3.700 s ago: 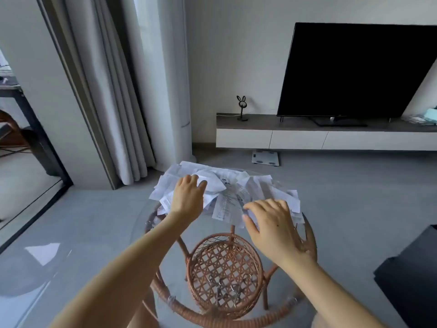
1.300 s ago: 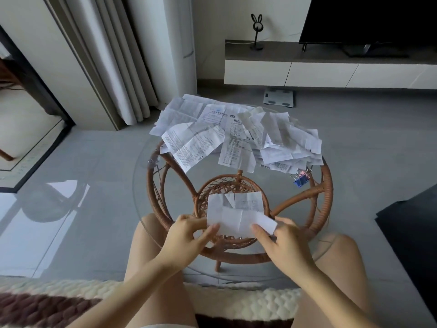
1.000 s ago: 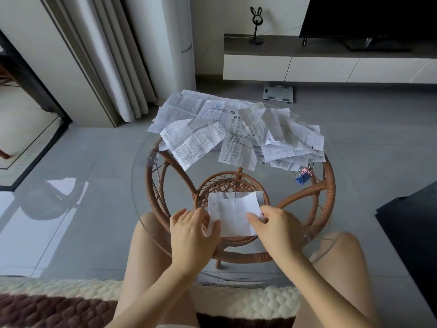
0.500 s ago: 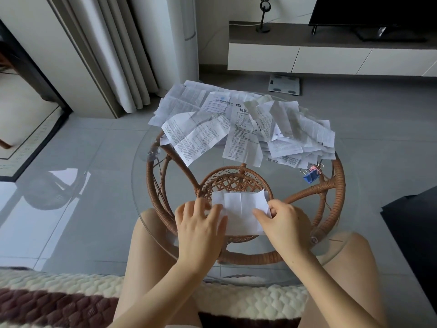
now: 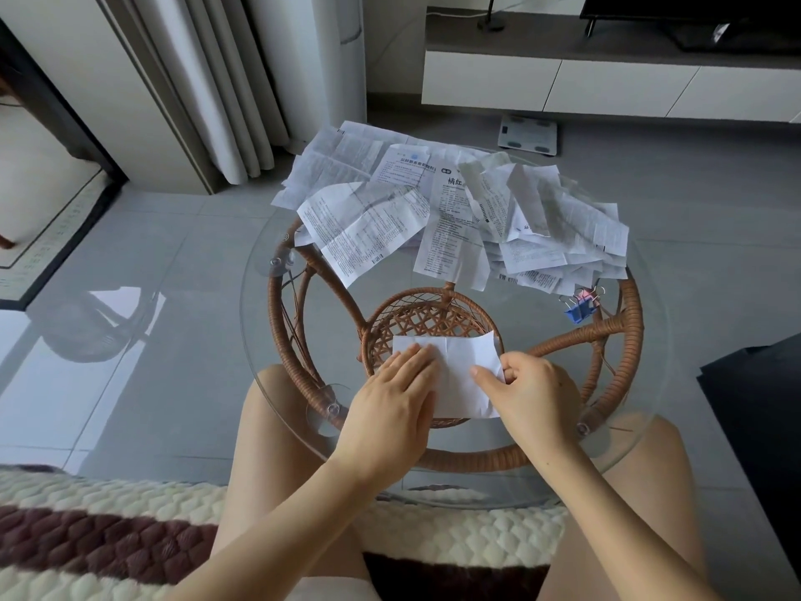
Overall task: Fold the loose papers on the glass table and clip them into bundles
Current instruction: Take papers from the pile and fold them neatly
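Now: folded sheet [image 5: 459, 366] lies on the near part of the glass tabletop [image 5: 520, 297], above the rattan base [image 5: 455, 459]. Left hand [image 5: 390, 396] lies flat on its left half, fingers straight, pressing; no grip taken. Right hand [image 5: 531, 394]: grip closed, thumb and fingers pinching the sheet's right edge. Loose papers [image 5: 455, 210] heaped on far side; binder clips [image 5: 581, 303] just beside the heap, at right.
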Motion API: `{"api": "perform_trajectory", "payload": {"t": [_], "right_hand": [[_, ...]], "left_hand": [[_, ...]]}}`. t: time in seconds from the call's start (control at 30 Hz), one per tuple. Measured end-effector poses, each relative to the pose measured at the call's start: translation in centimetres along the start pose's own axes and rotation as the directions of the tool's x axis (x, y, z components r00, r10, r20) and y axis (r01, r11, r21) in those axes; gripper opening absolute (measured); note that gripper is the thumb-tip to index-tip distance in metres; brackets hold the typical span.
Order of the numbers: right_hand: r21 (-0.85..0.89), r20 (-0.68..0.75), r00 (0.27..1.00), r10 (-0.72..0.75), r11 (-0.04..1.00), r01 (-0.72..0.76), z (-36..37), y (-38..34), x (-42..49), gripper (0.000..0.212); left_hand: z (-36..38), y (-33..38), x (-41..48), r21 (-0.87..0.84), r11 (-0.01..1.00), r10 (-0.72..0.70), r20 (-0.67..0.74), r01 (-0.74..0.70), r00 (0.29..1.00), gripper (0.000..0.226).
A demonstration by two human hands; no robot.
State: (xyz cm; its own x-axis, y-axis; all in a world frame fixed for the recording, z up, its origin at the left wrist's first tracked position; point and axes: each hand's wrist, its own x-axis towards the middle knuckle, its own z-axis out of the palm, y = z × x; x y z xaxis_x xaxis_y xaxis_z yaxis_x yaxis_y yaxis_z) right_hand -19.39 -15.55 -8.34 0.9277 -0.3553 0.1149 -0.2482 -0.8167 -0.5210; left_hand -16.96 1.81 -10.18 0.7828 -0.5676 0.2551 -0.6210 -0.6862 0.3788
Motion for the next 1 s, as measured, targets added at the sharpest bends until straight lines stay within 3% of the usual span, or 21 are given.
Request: {"api": "perform_trajectory", "payload": {"t": [0.4, 0.5, 0.63, 1.0], "right_hand": [[-0.045, -0.044, 0.998, 0.048, 0.998, -0.05, 0.4, 0.5, 0.1, 0.058], [-0.097, -0.07, 0.996, 0.056, 0.993, -0.063, -0.1, -0.7, -0.6, 0.028], [-0.279, -0.196, 0.98, -0.039, 0.96, -0.017, 1.1, -2.5, -2.8, 0.072], [-0.174, -0.229, 0.972, -0.053, 0.985, 0.013, 0.1, 2.1, -4.0, 0.059]], "left_hand": [[0.7, -0.3, 0.0, 0.026, 1.0, -0.01, 0.027, 0.009, 1.0, 0.045], [0.8, -0.3, -0.1, 0.057, 0.998, 0.001, 0.017, -0.002, 1.0, 0.046], [0.8, -0.3, 0.0, 0.069, 0.998, 0.007, 0.014, -0.008, 1.0, 0.047], [0.0, -1.1, -0.2, 0.144, 0.989, 0.03, 0.093, -0.043, 0.995, 0.048]]}}
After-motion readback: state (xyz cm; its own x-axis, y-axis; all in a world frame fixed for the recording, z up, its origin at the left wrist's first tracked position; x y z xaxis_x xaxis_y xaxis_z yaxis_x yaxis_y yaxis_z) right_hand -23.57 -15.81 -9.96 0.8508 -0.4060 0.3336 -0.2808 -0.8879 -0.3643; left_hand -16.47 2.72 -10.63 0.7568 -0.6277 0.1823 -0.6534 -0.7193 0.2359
